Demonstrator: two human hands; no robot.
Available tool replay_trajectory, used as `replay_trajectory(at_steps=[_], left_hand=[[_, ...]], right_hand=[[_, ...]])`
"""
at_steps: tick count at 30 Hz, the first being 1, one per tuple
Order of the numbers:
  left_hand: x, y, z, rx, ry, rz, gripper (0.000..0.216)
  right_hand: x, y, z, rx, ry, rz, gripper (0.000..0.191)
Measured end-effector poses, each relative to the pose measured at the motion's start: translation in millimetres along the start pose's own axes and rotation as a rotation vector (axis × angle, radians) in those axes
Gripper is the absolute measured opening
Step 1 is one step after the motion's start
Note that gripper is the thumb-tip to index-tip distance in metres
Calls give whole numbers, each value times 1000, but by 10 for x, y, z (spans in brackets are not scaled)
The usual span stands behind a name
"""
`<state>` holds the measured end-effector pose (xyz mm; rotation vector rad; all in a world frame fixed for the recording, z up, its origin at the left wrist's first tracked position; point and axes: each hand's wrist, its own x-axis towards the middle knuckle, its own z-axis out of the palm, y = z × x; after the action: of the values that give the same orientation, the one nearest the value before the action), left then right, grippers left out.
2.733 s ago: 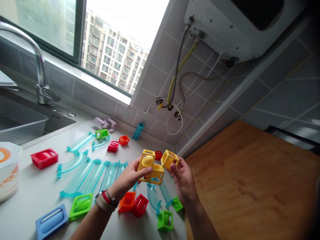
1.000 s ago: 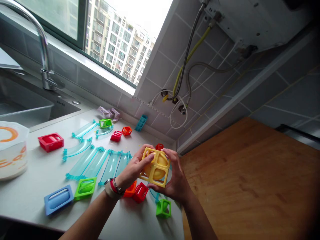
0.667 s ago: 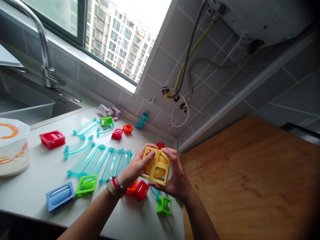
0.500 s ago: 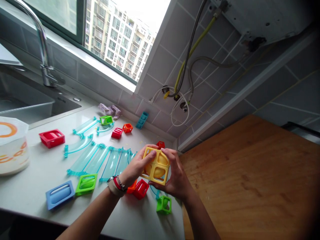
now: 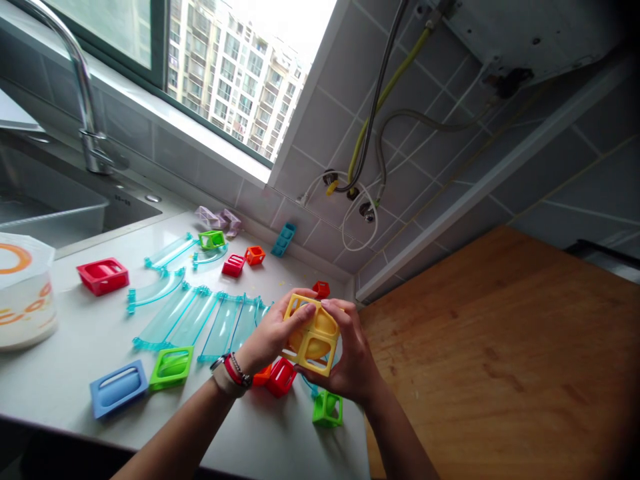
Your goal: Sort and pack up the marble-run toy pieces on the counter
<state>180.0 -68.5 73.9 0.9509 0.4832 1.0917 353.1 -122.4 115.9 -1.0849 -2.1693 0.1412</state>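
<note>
Both hands grip a yellow block assembly [image 5: 313, 333], open plastic frames pressed together with a rounded yellow piece inside, held just above the counter. My left hand [image 5: 267, 337] clasps its left side, thumb on the front frame. My right hand [image 5: 350, 363] wraps its right side and bottom, fingers over the top edge. Under the hands lie a red cube frame [image 5: 281, 377], an orange one partly hidden, and a green cube frame [image 5: 327, 408].
On the white counter [image 5: 75, 347] lie several clear teal track pieces [image 5: 200, 320], a blue block [image 5: 119, 389], a green block [image 5: 171, 367], a red block [image 5: 103, 275] and small cubes. A sink [image 5: 45, 207] and a white tub [image 5: 23, 290] are left; a wooden board [image 5: 500, 360] is right.
Earlier the two hands held separate yellow pieces apart; now these are pushed together into one block. Over the last second the hands barely move.
</note>
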Motion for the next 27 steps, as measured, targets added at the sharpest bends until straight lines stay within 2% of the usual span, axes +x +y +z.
replay_trajectory(at_steps=[3, 6, 8, 11, 13, 16, 18, 22, 27], left_hand=[[-76, 56, 33, 45, 8, 33, 55], [-190, 101, 94, -13, 3, 81, 68], [-264, 120, 142, -41, 27, 188, 77], [-345, 148, 214, 4, 40, 386, 87], [-381, 168, 260, -8, 19, 415, 89], [-417, 198, 317, -100, 28, 363, 91], [-434, 218, 335, -145, 49, 349, 94], [-473, 272, 328, -129, 44, 386, 91], [-517, 313, 332, -98, 75, 413, 92]], right_hand=[[-61, 54, 23, 40, 24, 3, 109], [-141, 121, 51, 124, 50, 46, 133], [-172, 126, 66, 170, 60, 79, 147], [-147, 14, 80, 221, 36, 98, 153], [-94, -131, 92, 289, 62, 121, 147], [-19, -367, 123, 380, 183, 227, 117], [2, -485, 147, 383, 223, 281, 105], [-2, -593, 170, 313, 217, 262, 96], [27, -580, 187, 270, 204, 275, 91]])
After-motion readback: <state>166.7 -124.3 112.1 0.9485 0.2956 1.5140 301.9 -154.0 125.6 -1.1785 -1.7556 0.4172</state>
